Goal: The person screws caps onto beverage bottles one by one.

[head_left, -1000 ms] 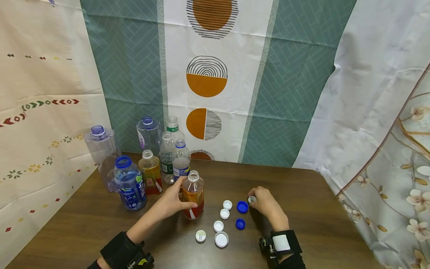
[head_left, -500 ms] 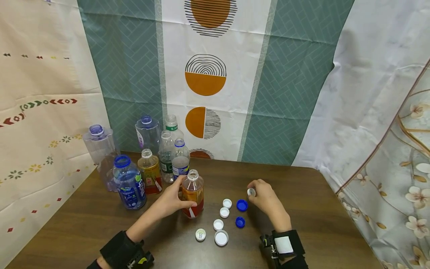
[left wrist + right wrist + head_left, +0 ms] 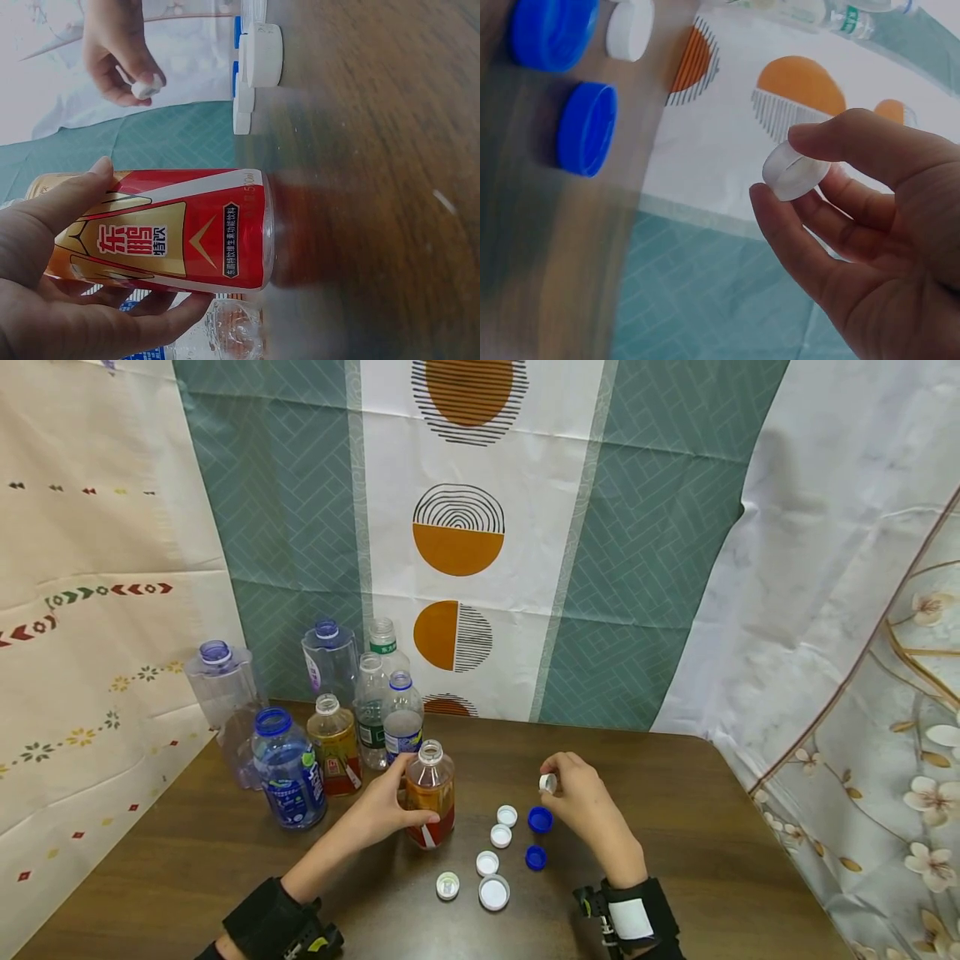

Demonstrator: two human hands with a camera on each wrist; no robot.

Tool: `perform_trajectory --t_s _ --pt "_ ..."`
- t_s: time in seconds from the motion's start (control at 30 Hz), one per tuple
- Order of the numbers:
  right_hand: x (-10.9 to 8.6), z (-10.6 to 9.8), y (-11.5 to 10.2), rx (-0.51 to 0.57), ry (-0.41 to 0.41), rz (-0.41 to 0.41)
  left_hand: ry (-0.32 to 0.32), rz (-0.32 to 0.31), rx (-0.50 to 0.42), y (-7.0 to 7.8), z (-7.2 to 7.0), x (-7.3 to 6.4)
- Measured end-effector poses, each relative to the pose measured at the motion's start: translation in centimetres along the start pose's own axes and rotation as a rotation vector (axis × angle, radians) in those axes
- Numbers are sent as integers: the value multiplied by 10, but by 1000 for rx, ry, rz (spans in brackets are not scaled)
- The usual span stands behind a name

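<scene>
My left hand [image 3: 381, 808] grips an uncapped drink bottle [image 3: 435, 789] with a red and gold label, thumb and fingers round its sides. The bottle stands upright on the table, and its label [image 3: 214, 232] fills the middle of the left wrist view. Right of it, my right hand [image 3: 591, 797] is raised above the table and pinches a whitish bottle cap [image 3: 791, 174] between thumb and fingers. Apart from that hand, two blue caps [image 3: 540, 819] and several white caps [image 3: 487, 862] lie on the table between the hands.
Several uncapped bottles stand at the back left, among them a wide blue one [image 3: 288, 777], a second red and gold one [image 3: 335, 747] and a tall clear one [image 3: 225, 693]. Patterned cloth [image 3: 630, 568] hangs behind the brown table [image 3: 720, 835].
My right hand has lifted the whitish cap off the table and carried it up and a little to the left. The left hand keeps its hold on the bottle, which has stayed in place.
</scene>
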State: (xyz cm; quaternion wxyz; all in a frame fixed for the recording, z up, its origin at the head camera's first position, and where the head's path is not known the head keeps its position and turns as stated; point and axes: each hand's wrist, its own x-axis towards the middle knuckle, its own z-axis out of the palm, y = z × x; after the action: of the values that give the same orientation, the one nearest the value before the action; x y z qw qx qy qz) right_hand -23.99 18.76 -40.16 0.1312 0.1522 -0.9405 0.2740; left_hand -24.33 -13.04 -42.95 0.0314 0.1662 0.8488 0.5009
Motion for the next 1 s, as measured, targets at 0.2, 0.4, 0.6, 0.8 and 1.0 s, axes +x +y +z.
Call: perform_trajectory --t_s 0.2,0.4,0.6,0.8,1.0 --pt "-2 -5 -11 -1 28 -29 1 6 -2 0 0 0" --pt "-5 -11 -28 23 66 -96 10 12 5 0 1 2" --pt "0 -3 -48 0 138 -275 8 10 -3 0 1 2" --pt "11 7 -74 29 205 -506 8 29 -10 -3 1 3" --pt "22 11 -92 128 251 -587 -6 35 -23 -3 1 1"
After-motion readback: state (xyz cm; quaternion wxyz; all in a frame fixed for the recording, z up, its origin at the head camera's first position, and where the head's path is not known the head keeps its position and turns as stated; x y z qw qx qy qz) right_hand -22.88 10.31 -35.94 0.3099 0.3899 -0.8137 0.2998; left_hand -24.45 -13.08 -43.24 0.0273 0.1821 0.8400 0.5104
